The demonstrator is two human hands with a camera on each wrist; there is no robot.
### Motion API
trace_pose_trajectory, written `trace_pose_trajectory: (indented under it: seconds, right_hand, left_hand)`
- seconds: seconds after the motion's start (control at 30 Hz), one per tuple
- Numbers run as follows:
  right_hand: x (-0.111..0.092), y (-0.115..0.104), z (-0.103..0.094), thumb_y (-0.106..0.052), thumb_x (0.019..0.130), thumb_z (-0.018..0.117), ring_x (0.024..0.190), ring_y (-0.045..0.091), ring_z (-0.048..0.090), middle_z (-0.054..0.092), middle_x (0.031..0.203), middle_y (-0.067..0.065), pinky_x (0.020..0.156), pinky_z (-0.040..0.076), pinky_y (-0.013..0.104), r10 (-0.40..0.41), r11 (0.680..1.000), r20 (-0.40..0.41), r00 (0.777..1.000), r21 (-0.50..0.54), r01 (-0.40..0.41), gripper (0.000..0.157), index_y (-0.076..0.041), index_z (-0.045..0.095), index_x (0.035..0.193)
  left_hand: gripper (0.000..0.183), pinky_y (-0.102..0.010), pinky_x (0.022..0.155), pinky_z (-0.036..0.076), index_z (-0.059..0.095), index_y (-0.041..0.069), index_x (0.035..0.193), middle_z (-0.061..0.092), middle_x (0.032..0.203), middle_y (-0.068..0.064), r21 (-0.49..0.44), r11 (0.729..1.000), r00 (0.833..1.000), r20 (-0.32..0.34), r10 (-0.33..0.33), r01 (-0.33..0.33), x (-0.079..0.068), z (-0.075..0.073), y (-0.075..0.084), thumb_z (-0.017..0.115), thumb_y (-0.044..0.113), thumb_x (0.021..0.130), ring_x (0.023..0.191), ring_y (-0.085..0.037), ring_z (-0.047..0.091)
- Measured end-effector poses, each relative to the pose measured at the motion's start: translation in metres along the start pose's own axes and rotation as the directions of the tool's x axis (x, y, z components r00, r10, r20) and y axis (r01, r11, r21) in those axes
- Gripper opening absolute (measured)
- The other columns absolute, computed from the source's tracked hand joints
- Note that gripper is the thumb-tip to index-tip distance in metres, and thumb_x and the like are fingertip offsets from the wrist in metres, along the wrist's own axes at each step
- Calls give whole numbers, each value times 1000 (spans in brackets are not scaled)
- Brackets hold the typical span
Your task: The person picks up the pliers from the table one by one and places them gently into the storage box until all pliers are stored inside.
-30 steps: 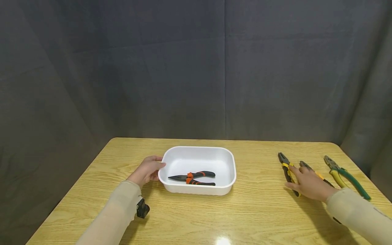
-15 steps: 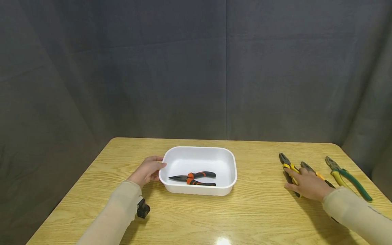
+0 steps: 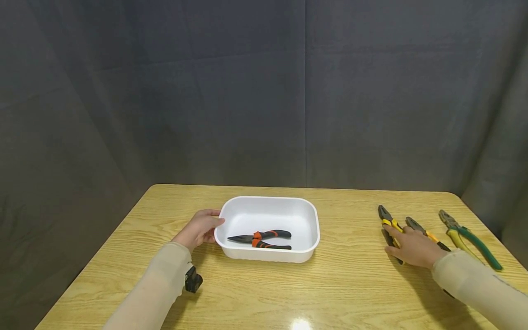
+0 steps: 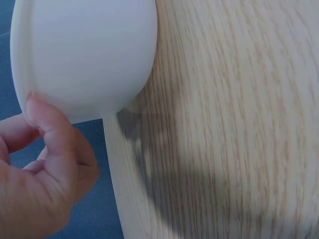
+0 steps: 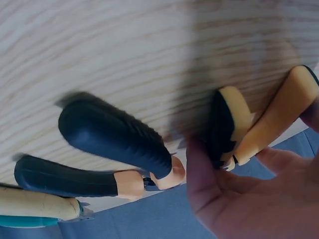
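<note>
At the left end of a white plastic tray (image 3: 268, 255), my left hand (image 3: 200, 229) pinches the rim, thumb over the edge and fingers underneath. Long-nose pliers (image 3: 258, 237) with black and orange handles lie inside the tray. On the right of the table, my right hand (image 3: 415, 248) holds yellow-and-black combination pliers (image 3: 385, 213) by the handles, jaws pointing away. In the right wrist view, the two yellow-and-black handles (image 5: 237, 117) sit between my thumb and fingers, partly covered by them.
Beside the right hand lie pliers with black and orange-yellow handles (image 3: 415, 224), partly hidden by it. Further right are pliers with green and yellow handles (image 3: 453, 227). The wooden table (image 3: 264, 293) ends at a dark grey curtain (image 3: 264, 114).
My right hand has shifted slightly left and its fingers have settled round the pliers' handles. The pliers have barely moved. My left hand stays on the tray rim.
</note>
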State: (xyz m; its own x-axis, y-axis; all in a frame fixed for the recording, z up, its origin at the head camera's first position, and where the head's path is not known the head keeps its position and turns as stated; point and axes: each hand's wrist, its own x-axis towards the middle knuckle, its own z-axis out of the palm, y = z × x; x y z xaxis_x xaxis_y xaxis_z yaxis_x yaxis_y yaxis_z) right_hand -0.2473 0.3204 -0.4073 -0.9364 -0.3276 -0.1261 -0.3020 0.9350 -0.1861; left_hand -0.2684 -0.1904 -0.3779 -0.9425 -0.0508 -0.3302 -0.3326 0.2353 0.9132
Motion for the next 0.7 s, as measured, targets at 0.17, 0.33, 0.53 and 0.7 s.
trace_pose_trajectory:
  seconds: [0.17,0.33,0.53,0.7]
  right_hand:
    - [0,-3,0,-35,95,62,106,68,40,38,122,50,77,42,70,29,1000,-9,1000,6,-29,66,8,40,141]
    - [0,-4,2,-35,95,60,105,66,41,38,119,49,76,43,68,52,999,-6,999,15,-52,66,7,38,142]
    - [-1,-4,4,-33,95,59,99,61,45,42,114,45,75,44,65,48,999,-8,999,21,-48,65,7,38,142]
    - [1,-3,3,-30,96,58,93,55,49,44,110,42,69,46,61,31,999,-2,1000,24,-31,63,7,37,143]
  left_hand:
    - [41,-19,47,45,45,-8,135,61,92,-14,7,1000,1000,-6,-3,3,1,0,0,55,4,98,52,-10,50]
    - [40,-20,47,45,45,-7,135,61,92,-14,12,1000,1000,-10,-7,7,1,0,0,55,4,98,53,-10,50]
    - [41,-19,47,45,45,-7,135,61,93,-15,11,1000,1000,-8,-11,11,2,1,0,55,4,98,53,-10,51]
    - [41,-19,46,45,45,-7,135,61,94,-15,11,1000,1000,-14,-15,15,2,1,-1,55,4,98,53,-10,50]
